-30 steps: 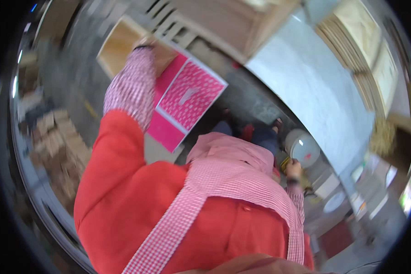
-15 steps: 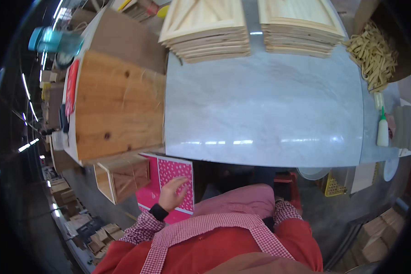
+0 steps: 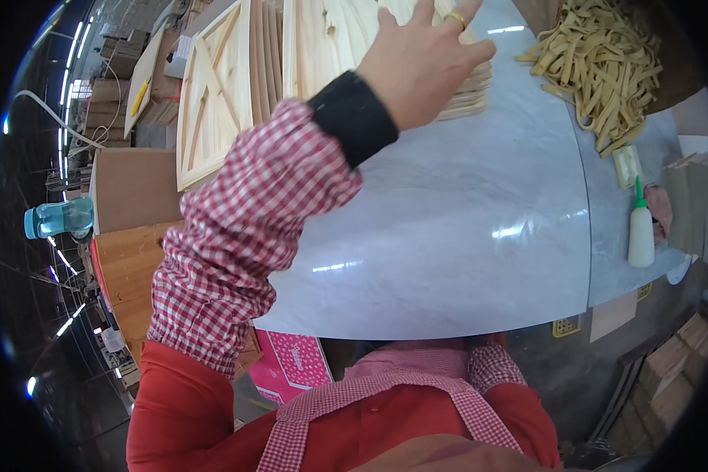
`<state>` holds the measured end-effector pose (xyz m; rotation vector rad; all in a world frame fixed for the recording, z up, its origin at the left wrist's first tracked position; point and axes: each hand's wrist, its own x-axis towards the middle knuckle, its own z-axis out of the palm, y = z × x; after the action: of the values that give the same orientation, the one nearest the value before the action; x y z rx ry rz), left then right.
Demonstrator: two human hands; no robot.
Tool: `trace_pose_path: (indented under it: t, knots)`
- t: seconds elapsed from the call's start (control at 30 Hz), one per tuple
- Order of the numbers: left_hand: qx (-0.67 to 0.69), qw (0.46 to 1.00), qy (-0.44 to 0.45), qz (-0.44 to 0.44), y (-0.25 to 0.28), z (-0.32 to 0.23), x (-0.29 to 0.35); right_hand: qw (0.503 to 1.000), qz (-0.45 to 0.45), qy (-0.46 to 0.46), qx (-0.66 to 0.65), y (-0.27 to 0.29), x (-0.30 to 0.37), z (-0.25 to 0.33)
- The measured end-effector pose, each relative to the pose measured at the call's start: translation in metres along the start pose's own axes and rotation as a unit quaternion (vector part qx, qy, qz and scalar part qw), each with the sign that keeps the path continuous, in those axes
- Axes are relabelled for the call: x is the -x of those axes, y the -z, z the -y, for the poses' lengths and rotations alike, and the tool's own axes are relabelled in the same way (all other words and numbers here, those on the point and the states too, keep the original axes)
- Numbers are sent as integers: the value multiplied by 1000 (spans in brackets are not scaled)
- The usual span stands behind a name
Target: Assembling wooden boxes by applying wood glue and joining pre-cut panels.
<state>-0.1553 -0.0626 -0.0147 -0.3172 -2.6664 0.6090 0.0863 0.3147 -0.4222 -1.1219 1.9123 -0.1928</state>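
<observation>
While the left hand (image 3: 421,59) reaches out over the stack of wooden panels (image 3: 385,47) at the far edge of the grey table (image 3: 464,228), its fingers are spread wide and flat, clamped on nothing, the palm hovering on or just above the top panel; whether it actually touches the wood cannot be told. Half a second ago that hand lay low on the pink box (image 3: 291,370) beside the person's body; now it has left the box and come up across the table, so the work appears to have turned from the box to the panels. The box sits below the table's near edge, partly hidden, and its contents cannot be seen. A second stack of framed wooden panels (image 3: 212,94) lies just left of the first. The right hand is not in view. Far right, a heap of pale wooden strips (image 3: 606,63) lies loose, and nearer stands a white glue bottle (image 3: 641,232) with a green tip. A blue water bottle (image 3: 55,219) stands on the left bench.
</observation>
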Motion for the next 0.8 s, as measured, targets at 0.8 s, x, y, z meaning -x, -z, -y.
trace_pose_path:
  t: [0.8]
  knots:
    - [81,963,242,-85,26,-44,156,673,-734,-91,-17,307,211,-107]
